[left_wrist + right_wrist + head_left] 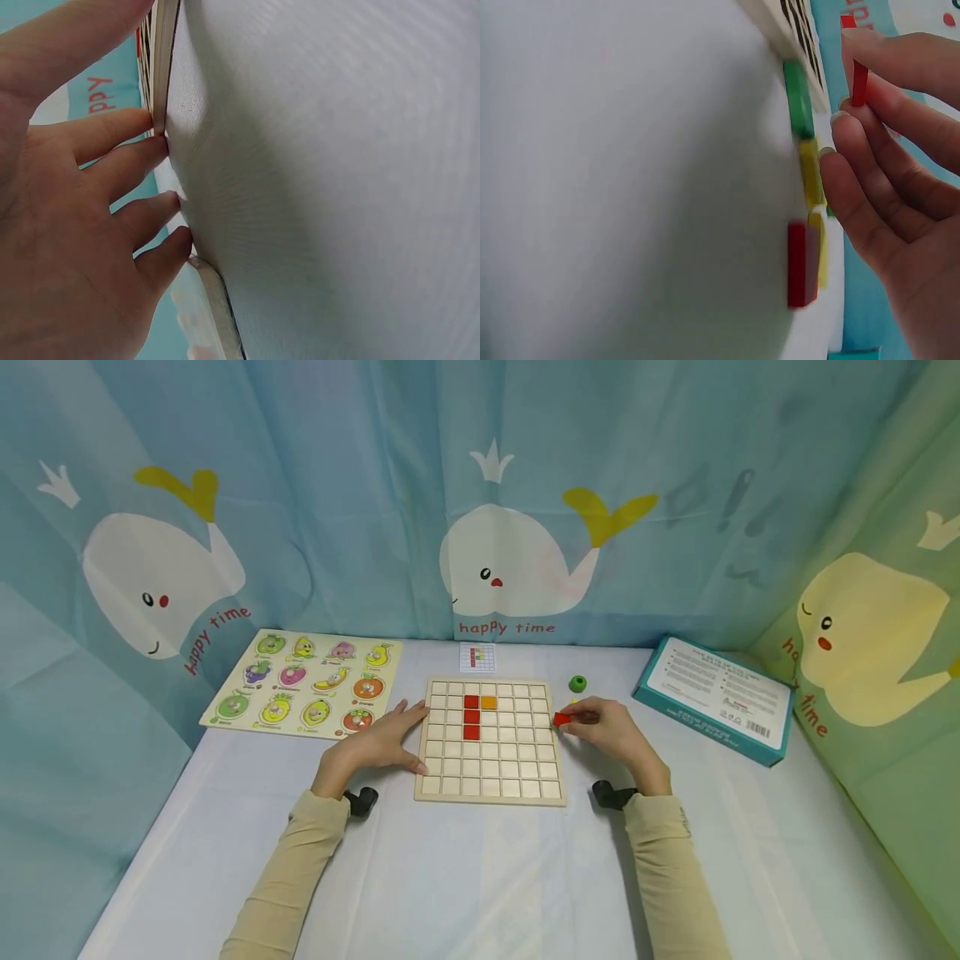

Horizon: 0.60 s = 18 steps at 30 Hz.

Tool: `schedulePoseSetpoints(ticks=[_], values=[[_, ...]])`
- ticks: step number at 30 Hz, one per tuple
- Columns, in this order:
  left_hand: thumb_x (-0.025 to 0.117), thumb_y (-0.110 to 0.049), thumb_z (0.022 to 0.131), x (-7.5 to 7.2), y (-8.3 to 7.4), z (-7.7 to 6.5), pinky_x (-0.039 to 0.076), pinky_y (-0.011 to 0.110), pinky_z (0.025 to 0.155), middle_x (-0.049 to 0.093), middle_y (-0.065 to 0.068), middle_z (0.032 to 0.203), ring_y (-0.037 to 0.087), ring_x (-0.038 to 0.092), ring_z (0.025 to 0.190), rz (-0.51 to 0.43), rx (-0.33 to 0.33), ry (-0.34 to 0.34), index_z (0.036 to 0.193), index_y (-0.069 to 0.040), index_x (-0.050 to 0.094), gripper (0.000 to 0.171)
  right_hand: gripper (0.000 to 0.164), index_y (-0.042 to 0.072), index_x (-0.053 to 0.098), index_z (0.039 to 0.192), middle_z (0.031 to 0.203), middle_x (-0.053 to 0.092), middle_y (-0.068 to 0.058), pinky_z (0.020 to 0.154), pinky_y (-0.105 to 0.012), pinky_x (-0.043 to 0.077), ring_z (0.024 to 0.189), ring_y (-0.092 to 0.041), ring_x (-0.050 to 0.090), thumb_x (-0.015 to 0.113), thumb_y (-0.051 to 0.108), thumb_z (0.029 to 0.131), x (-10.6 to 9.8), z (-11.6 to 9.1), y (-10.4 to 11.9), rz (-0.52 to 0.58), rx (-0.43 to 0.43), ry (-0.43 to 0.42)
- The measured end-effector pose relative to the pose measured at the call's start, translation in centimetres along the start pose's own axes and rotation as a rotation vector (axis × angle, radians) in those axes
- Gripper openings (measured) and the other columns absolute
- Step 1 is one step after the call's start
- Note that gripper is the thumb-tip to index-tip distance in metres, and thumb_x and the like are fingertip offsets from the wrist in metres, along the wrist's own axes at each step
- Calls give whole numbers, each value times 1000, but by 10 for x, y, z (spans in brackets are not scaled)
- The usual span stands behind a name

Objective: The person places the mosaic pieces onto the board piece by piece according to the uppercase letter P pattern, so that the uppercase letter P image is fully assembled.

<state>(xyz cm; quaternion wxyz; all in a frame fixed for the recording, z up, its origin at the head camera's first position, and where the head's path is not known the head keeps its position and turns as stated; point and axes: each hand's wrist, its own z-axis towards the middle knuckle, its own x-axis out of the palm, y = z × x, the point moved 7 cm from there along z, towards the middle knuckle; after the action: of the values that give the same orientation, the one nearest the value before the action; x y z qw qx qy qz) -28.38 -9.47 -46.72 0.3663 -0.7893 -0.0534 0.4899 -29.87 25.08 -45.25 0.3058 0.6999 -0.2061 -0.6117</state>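
Right hand (617, 735), mine, pinches a small red tile (859, 82) between thumb and fingers, just beside the right edge of a pale wooden board (472, 767). The tile is flat, plain and glossy-looking; from the right wrist it shows nearly edge-on as a thin upright strip, partly hidden by my fingertips. The board lies flat on the white surface (450, 877), its face divided by thin lines into square cells. Three red squares (471, 717) run down its third column from the left, and an orange square (488, 702) adjoins the topmost on the right. My right forearm, in a beige sleeve (675, 877), reaches forward and inward, the remaining fingers bent loosely behind the pinch. My left hand (378, 739) is spread, thumb and fingers well apart, with fingertips at the board's left edge and thumb lower down that same side. Below the raised right hand, the wrist view shows a green piece (797, 101), a yellow piece (810, 172) and a thicker red block (802, 264) on the surface. Beyond the board's far edge lies a small printed card (477, 657) with a coloured grid.
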Motion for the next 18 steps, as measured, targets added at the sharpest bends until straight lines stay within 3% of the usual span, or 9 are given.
schedulePoseSetpoints(ticks=[9,18], values=[[88,-30,81,2,1,1,15,60,127,17,14,172,40,4,160,-2,10,2,162,-2,27,105,29,0,74,118,109,73,-15,88,-44,55,97,-28,68,74,15,93,17,2,24,-23,-72,42],[89,-30,81,0,-1,3,16,59,127,18,14,172,40,5,160,22,-18,-1,162,-3,28,105,26,1,74,117,108,72,-14,83,-38,56,94,-24,67,75,10,92,35,3,46,27,-151,100]])
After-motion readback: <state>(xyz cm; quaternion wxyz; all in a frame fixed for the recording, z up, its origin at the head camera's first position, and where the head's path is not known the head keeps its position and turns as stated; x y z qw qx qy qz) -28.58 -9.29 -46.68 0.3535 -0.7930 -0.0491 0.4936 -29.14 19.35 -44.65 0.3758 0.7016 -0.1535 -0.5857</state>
